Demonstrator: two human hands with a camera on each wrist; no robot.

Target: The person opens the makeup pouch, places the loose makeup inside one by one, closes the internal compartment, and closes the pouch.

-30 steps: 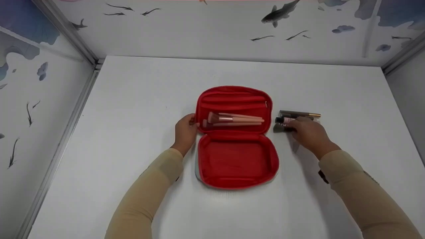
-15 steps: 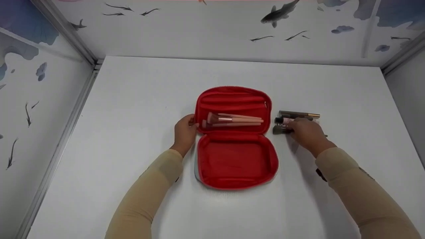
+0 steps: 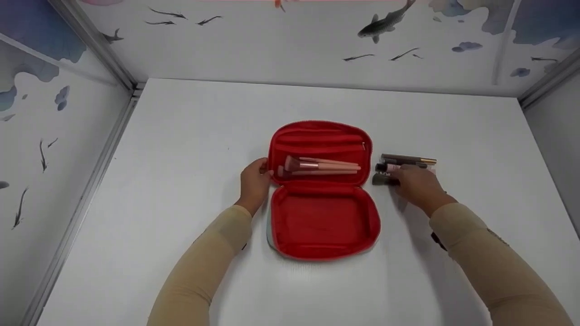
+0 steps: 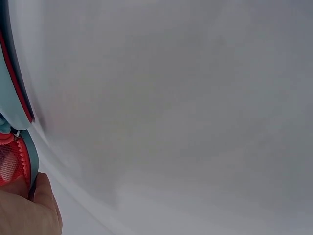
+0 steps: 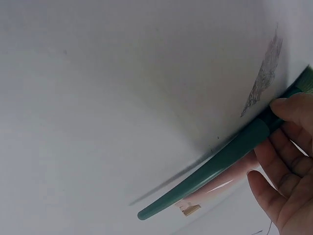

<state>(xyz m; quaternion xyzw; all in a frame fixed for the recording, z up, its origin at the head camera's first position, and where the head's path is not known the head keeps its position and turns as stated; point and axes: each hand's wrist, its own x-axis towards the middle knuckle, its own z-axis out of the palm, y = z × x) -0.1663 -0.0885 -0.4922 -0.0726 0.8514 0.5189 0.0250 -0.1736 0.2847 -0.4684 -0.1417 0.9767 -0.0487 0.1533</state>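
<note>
An open cosmetic bag [image 3: 324,251] with red lining lies on the white table, its lid half folded back. Pink-handled makeup brushes [image 3: 326,166] rest in the lid's mesh pocket. My left hand [image 3: 254,181] pinches the lid's left edge; the left wrist view shows the thumb against the zipped rim [image 4: 31,156]. To the bag's right, my right hand [image 3: 418,184] holds a green-handled makeup brush [image 5: 210,169], thumb and fingers near its bristle end. Its dark bristles [image 3: 384,179] point toward the bag in the head view. Beside it lies a pink tube with a black cap [image 3: 381,167], partly hidden by the hand.
Dark slim tubes [image 3: 408,159], one gold-ended, lie just beyond the right hand. White panels printed with fish [image 3: 383,26] stand along the table's back and left sides. A grey scribble-like mark [image 5: 264,76] shows on the table in the right wrist view.
The right hand shifts slightly toward the bag, and the brush handle's end comes into sight beside the wrist. The left hand keeps its hold; the head view tilts a little.
</note>
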